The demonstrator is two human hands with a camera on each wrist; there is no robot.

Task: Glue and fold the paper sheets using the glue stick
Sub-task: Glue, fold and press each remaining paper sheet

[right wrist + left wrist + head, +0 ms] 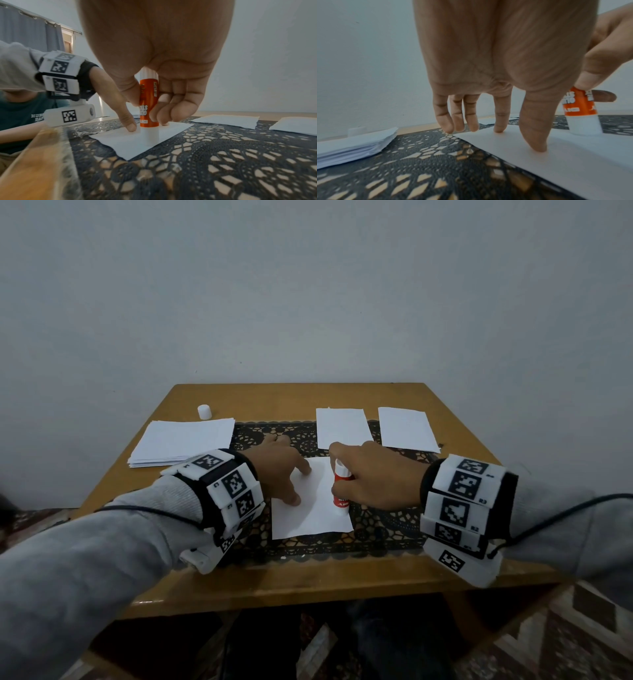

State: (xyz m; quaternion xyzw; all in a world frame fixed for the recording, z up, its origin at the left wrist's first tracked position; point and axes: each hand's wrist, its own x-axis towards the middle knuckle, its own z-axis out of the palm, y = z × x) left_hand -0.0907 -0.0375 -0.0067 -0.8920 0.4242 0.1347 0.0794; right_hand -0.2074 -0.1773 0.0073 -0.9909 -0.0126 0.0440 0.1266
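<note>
The right hand (373, 477) pinches the glue stick (340, 487) between thumb and fingers, holding it upright with its white end down on the paper sheet (310, 510) right beneath that hand. The left hand (279, 465), just beside it, is spread, thumb and forefinger tips pressing the same sheet onto the black lace mat (383, 525). Beyond the left hand lie a paper stack (181, 441) and a white cap (204, 411); beyond the right, two folded sheets (342, 428) on the tabletop (308, 577).
</note>
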